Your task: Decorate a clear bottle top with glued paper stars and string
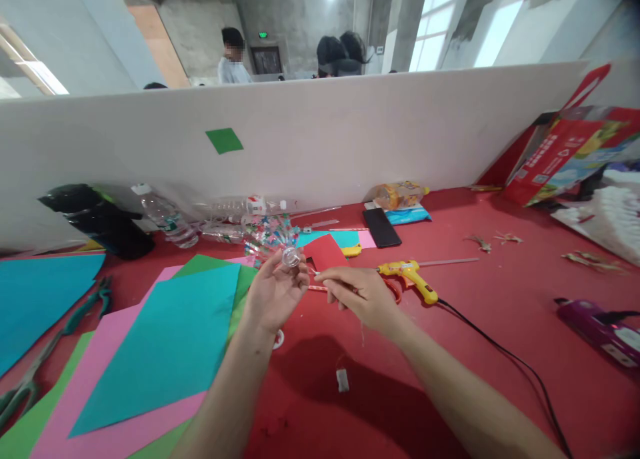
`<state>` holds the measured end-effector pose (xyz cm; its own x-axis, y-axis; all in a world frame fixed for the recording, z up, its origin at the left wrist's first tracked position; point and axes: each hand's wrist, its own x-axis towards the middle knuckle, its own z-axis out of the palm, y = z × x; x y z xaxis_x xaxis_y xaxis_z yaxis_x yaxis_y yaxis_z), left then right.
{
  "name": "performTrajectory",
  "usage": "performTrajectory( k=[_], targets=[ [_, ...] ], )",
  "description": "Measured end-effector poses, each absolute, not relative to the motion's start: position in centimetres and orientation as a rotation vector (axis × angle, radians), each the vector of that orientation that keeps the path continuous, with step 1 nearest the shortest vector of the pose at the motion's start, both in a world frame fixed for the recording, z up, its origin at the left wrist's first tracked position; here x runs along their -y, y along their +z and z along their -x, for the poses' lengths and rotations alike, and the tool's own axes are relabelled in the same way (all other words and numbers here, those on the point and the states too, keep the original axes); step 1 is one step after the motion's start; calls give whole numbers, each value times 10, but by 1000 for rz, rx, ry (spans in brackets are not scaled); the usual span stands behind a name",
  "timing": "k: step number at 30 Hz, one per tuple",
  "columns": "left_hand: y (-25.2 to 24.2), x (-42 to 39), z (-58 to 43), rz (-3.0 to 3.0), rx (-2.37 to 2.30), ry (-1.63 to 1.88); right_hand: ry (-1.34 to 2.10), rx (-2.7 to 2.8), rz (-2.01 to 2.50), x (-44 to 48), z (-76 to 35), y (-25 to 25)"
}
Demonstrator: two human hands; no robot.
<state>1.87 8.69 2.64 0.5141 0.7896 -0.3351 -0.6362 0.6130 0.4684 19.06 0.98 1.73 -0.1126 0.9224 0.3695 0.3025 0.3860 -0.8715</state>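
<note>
My left hand [276, 297] is closed around the neck of a cut clear plastic bottle top [291, 255]. Strips with coloured marks fan out behind the neck, which faces me. Just to its right, my right hand [367, 295] is pinched, and a small pale tip shows at its fingertips; what it belongs to I cannot make out. Beyond the right hand lies a yellow hot glue gun [407, 272]. Red-handled scissors [393, 289] are partly hidden by that hand. Under both arms, a small white tag-like piece [343, 380] lies on the red table [305, 412].
Coloured paper sheets [165, 345] and green-handled pliers [75, 322] lie at the left. A black flask [97, 219] and clear bottles [167, 215] line the white partition [310, 132]. A black phone [381, 227] lies behind the glue gun. A purple power strip [603, 329] sits at right.
</note>
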Motion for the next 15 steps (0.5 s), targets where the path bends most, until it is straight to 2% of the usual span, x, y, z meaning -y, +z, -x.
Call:
performTrajectory(
  k=[9,15],
  targets=[
    [33,-76,-30,-325,-588,784,880,1471,1142,-17,-192,9],
    [31,-77,-28,-517,-647,943,917,1382,1219,-32,-197,3]
  ],
)
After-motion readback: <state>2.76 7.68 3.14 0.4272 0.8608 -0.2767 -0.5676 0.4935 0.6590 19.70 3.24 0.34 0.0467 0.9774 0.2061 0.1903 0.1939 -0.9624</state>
